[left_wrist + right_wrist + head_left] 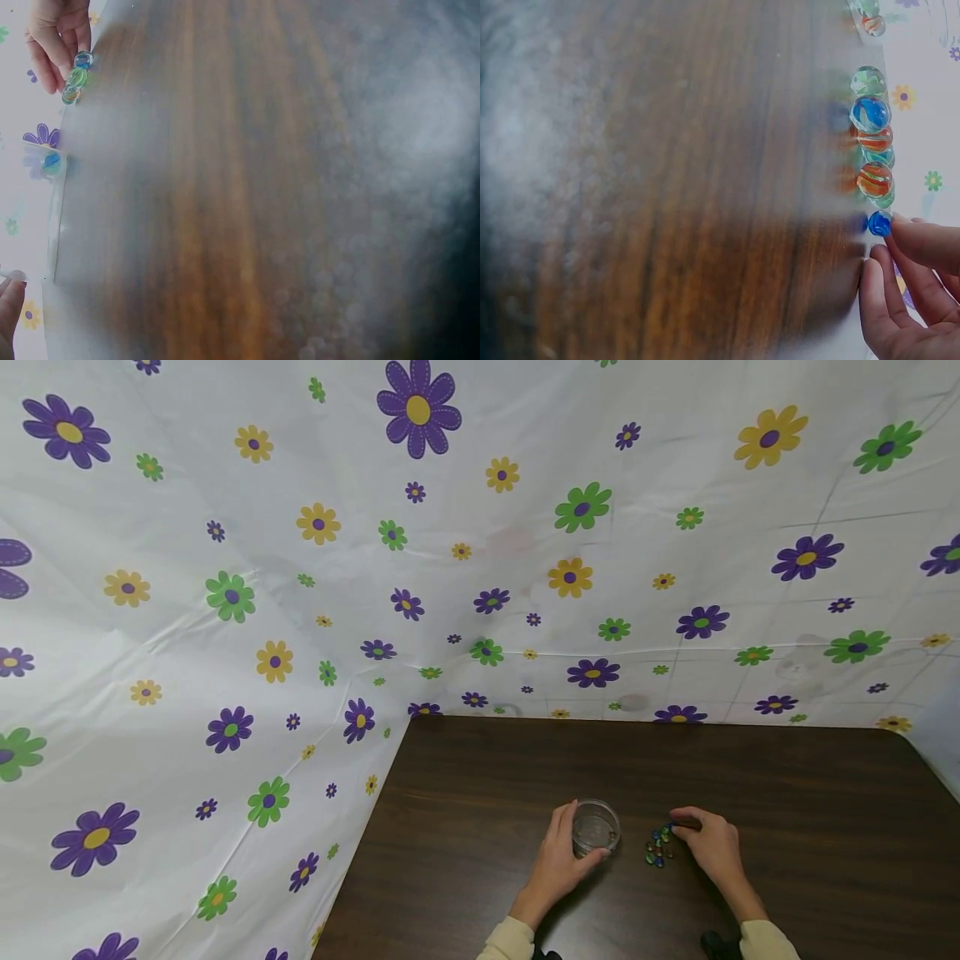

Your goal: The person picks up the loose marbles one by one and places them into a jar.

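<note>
One left hand (557,856) clasped round a bowl (597,827); right hand (714,850), fingers apart, against a blue marble (880,223)

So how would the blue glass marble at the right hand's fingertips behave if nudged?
The round blue glass marble would likely roll readily on the flat wood-grain tabletop. Its smooth, shiny surface may feel slippery to the right hand.

From above, the marbles (657,843) look too small to count (to my eye, anyway). The left wrist view's edge crops most of the left hand (9,321), and the table (225,225) there smears into blur.
</note>
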Demonstrator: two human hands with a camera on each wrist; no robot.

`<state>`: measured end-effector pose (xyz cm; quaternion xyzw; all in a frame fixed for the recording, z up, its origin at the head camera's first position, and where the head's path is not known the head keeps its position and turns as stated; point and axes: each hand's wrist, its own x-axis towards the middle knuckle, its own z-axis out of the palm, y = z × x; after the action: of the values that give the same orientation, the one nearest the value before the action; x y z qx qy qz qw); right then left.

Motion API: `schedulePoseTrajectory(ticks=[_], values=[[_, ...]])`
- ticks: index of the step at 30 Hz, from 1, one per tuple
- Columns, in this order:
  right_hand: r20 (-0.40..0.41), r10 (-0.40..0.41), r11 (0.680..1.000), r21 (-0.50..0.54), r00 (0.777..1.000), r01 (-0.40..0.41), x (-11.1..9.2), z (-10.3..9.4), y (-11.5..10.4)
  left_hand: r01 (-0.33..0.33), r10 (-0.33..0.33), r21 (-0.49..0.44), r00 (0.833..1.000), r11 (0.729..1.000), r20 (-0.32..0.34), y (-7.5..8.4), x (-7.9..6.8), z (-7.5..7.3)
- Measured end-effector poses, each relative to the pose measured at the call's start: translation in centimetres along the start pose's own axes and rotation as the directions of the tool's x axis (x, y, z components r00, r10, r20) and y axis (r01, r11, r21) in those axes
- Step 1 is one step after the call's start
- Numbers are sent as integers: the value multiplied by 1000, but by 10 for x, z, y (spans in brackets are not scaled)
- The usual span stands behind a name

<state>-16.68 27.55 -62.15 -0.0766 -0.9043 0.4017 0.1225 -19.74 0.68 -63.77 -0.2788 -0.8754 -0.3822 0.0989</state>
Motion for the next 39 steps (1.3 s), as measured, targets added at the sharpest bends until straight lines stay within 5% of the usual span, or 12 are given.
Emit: schedulePoseTrajectory(ticks=[29,39], values=[[2,-6,1000,1,1000,6,1,5,4,-33,33,29,999,999,-24,-1,-1,0],[-67,-37,999,-17,997,36,-1,7,4,-37,38,49,999,998,-21,-2,-1,0]])
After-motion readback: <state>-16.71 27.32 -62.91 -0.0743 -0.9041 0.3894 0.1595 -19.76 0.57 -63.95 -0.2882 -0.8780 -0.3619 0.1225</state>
